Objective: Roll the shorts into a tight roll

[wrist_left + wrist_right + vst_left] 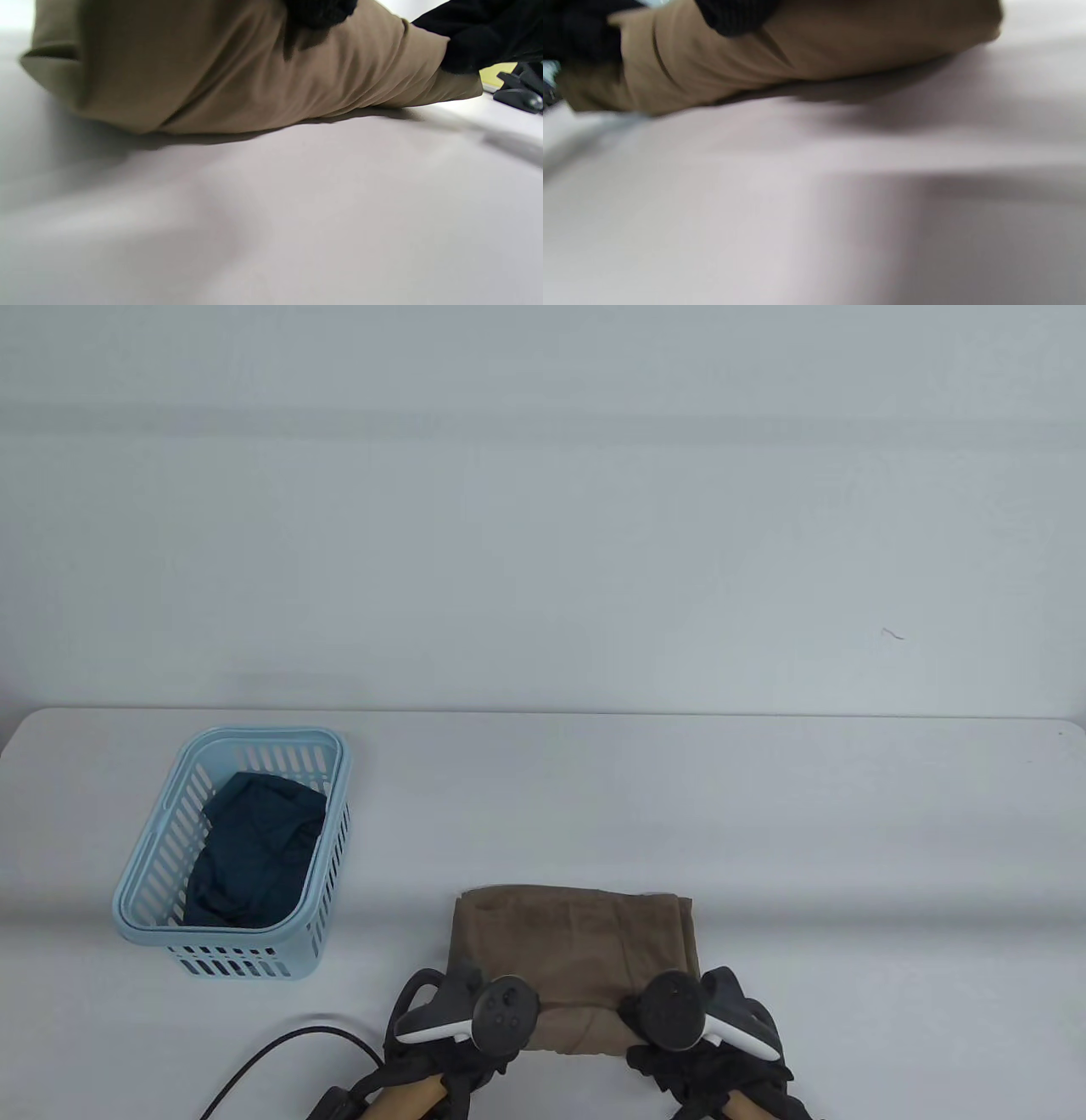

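Tan-brown fabric, the shorts (577,950), lies folded flat on the white surface (764,831) at its near edge, roughly centred between the two hands. The near edge of the shorts is turned up into a thick first roll, which both wrist views show as a rounded ridge resting on the surface. The left hand (462,1014) sits on the near left end of that roll and the right hand (700,1010) on the near right end, each with a tracker on its back. In the left wrist view black gloved fingertips (318,10) press down on top of the rolled cloth; in the right wrist view gloved fingers (734,15) likewise rest on the ridge. Both hands curl over and hold the rolled edge, though how far the fingers close beneath it cannot be told. Far to the left stands a light blue slatted basket (331,814) holding a dark teal garment (254,848). A black cable (271,1056) trails across the surface near the left hand.
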`<state>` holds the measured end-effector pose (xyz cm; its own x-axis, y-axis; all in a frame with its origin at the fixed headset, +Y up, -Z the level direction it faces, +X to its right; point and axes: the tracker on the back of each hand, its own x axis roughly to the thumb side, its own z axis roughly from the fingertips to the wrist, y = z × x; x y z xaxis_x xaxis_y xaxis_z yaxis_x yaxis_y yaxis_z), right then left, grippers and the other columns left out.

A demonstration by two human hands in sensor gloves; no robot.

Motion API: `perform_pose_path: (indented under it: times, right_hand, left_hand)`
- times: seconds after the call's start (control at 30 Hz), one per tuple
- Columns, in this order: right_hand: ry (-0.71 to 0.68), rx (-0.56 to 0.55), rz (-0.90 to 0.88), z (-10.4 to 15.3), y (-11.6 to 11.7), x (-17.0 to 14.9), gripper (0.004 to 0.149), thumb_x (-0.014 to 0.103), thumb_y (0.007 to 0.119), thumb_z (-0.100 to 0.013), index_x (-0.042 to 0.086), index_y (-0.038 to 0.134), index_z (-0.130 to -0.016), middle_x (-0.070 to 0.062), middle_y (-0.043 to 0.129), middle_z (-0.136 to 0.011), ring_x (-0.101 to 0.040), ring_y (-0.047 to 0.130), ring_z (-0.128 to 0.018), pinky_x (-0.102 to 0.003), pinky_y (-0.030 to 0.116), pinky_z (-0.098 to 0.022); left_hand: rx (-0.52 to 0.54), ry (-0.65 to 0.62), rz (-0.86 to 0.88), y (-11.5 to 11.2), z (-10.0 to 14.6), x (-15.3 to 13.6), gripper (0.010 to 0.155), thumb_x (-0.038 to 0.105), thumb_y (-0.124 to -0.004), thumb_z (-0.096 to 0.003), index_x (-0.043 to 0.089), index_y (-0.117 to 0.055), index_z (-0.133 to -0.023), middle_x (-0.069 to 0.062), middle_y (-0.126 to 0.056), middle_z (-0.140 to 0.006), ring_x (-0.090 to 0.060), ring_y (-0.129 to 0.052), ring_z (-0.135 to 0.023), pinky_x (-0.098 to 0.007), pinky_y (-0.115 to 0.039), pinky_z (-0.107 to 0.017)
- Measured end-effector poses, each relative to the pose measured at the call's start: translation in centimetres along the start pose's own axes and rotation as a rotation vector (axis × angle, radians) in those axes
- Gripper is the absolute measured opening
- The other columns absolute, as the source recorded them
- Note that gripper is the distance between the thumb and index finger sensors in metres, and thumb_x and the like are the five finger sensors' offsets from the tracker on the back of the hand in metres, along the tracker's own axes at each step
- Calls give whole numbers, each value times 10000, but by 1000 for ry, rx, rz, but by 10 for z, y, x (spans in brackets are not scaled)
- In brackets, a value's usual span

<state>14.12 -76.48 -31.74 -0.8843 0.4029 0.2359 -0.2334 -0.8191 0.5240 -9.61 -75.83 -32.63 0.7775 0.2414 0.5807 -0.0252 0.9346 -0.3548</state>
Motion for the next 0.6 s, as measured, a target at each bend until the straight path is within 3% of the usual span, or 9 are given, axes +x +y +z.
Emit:
perform_pose_path:
  times: [0.1, 0.27, 0.33, 0.4, 0.47, 0.53, 0.6]
  right_hand:
    - [7, -20, -83, -1, -4, -5, 603, 382, 544, -512, 100, 585, -1043, -181, 591, -1086, -425, 557, -966, -750, 269, -676]
    - [40, -81, -51, -4, -5, -7, 554, 411, 534, -503, 101, 706, -929, -161, 777, -903, -386, 741, -779, -733, 328, -680]
    - [61, -108, -36, -6, -5, -6, 548, 416, 540, -501, 108, 719, -918, -152, 805, -874, -374, 766, -751, -729, 347, -679]
    - [87, -167, -12, -6, -4, -5, 544, 416, 543, -503, 112, 729, -914, -151, 823, -853, -366, 781, -734, -726, 364, -679]
    - [113, -235, 29, -6, -4, -3, 547, 417, 542, -507, 116, 715, -929, -151, 811, -872, -370, 769, -755, -728, 363, -679]
    - [122, -274, 58, -6, -5, 0, 557, 410, 548, -511, 120, 662, -973, -158, 754, -944, -384, 723, -829, -741, 337, -680]
    - [99, -325, 101, -2, -9, 5, 586, 395, 578, -514, 122, 553, -1032, -166, 619, -1047, -407, 605, -932, -749, 287, -682]
  left_hand:
    - [-17, 5, 58, -3, -1, -1, 557, 264, -568, -522, 28, -674, -1016, -106, -960, -805, -276, -1005, -674, -733, -521, -661]
    - [-53, 12, 115, -7, -4, -2, 544, 273, -567, -532, 45, -680, -1013, -65, -955, -755, -251, -993, -626, -716, -538, -663]
    - [-16, 16, 78, -1, -1, -1, 560, 284, -600, -546, 38, -628, -1047, -117, -923, -832, -306, -957, -695, -737, -503, -663]
    - [79, -1, -6, 9, 5, 3, 657, 330, -662, -537, 28, -502, -1098, -240, -710, -1053, -437, -793, -904, -762, -444, -663]
    - [137, -66, -76, 19, 12, 8, 613, 335, -684, -531, 68, -541, -1064, -260, -617, -1090, -478, -695, -962, -774, -404, -661]
    - [115, -82, -85, 18, 14, 12, 537, 337, -696, -530, 85, -641, -1000, -276, -538, -1114, -501, -618, -990, -781, -358, -656]
    - [15, -60, -104, 11, 11, 15, 564, 346, -697, -533, 76, -620, -1022, -321, -412, -1139, -551, -487, -1015, -791, -292, -649]
